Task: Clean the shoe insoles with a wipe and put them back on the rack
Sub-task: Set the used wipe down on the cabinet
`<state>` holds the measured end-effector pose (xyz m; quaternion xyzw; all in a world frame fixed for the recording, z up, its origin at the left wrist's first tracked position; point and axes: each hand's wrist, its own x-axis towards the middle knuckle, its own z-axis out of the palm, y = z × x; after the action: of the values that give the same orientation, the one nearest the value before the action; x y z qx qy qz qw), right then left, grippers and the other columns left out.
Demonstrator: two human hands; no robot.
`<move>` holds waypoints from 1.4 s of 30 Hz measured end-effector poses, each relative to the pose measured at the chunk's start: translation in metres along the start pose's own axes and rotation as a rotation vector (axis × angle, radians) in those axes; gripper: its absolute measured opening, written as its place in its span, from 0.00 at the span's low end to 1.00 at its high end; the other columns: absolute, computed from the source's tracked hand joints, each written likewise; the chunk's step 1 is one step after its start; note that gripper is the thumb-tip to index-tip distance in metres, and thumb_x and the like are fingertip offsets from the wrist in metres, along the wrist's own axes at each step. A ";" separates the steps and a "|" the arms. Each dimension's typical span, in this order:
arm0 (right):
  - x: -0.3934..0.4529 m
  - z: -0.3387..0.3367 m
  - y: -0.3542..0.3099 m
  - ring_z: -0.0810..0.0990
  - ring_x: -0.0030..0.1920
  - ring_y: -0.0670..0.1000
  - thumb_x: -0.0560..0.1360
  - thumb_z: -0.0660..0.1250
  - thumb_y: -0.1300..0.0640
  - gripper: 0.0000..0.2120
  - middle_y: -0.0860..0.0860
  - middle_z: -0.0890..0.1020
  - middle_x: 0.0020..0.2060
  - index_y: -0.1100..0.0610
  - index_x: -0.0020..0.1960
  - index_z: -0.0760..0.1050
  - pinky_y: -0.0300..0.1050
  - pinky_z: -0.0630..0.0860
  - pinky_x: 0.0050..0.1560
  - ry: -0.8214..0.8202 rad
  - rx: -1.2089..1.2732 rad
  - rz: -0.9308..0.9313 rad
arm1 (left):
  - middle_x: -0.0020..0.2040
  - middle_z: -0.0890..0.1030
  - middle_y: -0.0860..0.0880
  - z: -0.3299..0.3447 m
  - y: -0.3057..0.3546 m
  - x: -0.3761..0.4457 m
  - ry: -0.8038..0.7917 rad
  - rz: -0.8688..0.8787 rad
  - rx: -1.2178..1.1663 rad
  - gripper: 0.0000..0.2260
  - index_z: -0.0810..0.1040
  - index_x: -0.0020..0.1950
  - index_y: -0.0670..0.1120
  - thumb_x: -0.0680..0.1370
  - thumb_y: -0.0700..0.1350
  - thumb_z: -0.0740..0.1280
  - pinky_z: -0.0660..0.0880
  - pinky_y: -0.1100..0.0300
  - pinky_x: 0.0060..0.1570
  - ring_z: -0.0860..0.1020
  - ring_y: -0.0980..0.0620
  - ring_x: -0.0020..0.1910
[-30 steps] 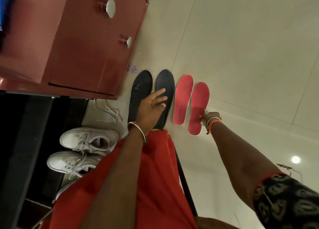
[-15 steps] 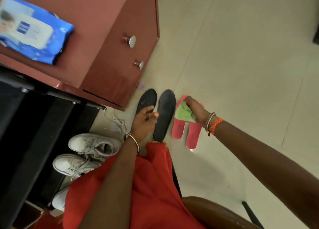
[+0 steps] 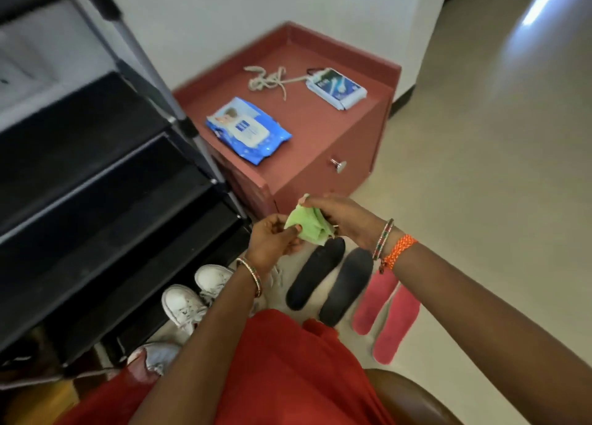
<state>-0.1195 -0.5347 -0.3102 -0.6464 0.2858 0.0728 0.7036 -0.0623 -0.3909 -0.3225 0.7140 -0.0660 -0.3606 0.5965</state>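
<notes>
While up over the black insoles [image 3: 330, 280] and pink insoles [image 3: 387, 309] on the floor [image 3: 480, 200], pinching one green wipe [image 3: 307, 224] with left hand [image 3: 272, 242] and right hand [image 3: 346, 218].

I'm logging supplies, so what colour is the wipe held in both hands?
The wipe is light green, seen in the head view.

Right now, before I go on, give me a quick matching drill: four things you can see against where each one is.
Things:
1. green wipe
2. blue wipes pack
3. black insoles
4. white sneakers

Places:
A. on the floor beside the pink insoles
B. pinched between the left hand and right hand
C. on the floor at the foot of the black rack
D. on top of the red cabinet

Pairs: 1-B, 2-D, 3-A, 4-C
</notes>
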 end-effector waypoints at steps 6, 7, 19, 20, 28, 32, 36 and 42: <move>0.009 0.028 -0.029 0.80 0.50 0.53 0.73 0.67 0.58 0.13 0.53 0.80 0.50 0.57 0.57 0.73 0.52 0.77 0.53 0.097 -0.517 -0.255 | 0.29 0.78 0.47 -0.024 0.032 0.005 0.034 0.099 -0.072 0.08 0.72 0.40 0.39 0.77 0.30 0.63 0.78 0.64 0.31 0.77 0.58 0.24; 0.010 0.030 -0.031 0.80 0.46 0.52 0.74 0.65 0.60 0.08 0.53 0.81 0.47 0.57 0.53 0.75 0.50 0.78 0.50 0.110 -0.507 -0.259 | 0.31 0.78 0.45 -0.025 0.035 0.006 0.018 0.114 -0.059 0.08 0.72 0.40 0.39 0.77 0.29 0.62 0.78 0.64 0.31 0.77 0.58 0.24; 0.074 0.001 -0.055 0.77 0.39 0.49 0.76 0.65 0.61 0.08 0.57 0.79 0.37 0.67 0.47 0.76 0.43 0.74 0.32 0.514 0.204 -0.109 | 0.37 0.78 0.44 -0.060 0.063 0.087 0.172 0.309 0.391 0.07 0.77 0.48 0.40 0.75 0.31 0.63 0.81 0.58 0.41 0.79 0.48 0.35; 0.081 0.003 -0.049 0.73 0.32 0.44 0.76 0.64 0.61 0.09 0.54 0.74 0.30 0.67 0.42 0.76 0.43 0.69 0.30 0.688 0.076 -0.242 | 0.40 0.79 0.45 -0.061 0.062 0.092 0.221 0.374 0.465 0.10 0.78 0.52 0.39 0.75 0.31 0.62 0.78 0.61 0.43 0.79 0.49 0.38; 0.136 0.031 -0.011 0.61 0.73 0.54 0.77 0.58 0.63 0.23 0.53 0.66 0.71 0.54 0.72 0.66 0.46 0.52 0.72 0.295 -1.077 -0.491 | 0.58 0.80 0.42 -0.068 0.053 0.120 0.227 0.553 0.625 0.15 0.77 0.61 0.37 0.76 0.30 0.61 0.69 0.70 0.57 0.78 0.51 0.57; 0.159 0.043 -0.030 0.58 0.74 0.55 0.79 0.54 0.54 0.23 0.52 0.64 0.73 0.54 0.74 0.61 0.52 0.48 0.72 0.319 -1.196 -0.481 | 0.56 0.80 0.43 -0.073 0.048 0.124 0.172 0.543 0.453 0.16 0.76 0.61 0.35 0.75 0.28 0.62 0.72 0.72 0.56 0.78 0.53 0.55; 0.170 0.049 -0.048 0.65 0.69 0.56 0.78 0.52 0.49 0.21 0.52 0.69 0.69 0.55 0.69 0.67 0.60 0.50 0.69 0.366 -1.370 -0.452 | 0.53 0.80 0.45 -0.076 0.048 0.125 0.144 0.507 0.403 0.16 0.76 0.61 0.35 0.74 0.27 0.61 0.73 0.73 0.54 0.78 0.54 0.52; 0.154 0.039 -0.045 0.62 0.71 0.55 0.75 0.54 0.46 0.24 0.52 0.68 0.70 0.54 0.68 0.68 0.64 0.46 0.69 0.327 -1.297 -0.462 | 0.54 0.79 0.44 -0.068 0.049 0.118 0.209 0.504 0.499 0.16 0.77 0.60 0.37 0.76 0.28 0.59 0.70 0.70 0.56 0.77 0.53 0.54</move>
<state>0.0408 -0.5457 -0.3471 -0.9820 0.1424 -0.0208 0.1224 0.0807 -0.4123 -0.3280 0.8318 -0.2645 -0.1004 0.4776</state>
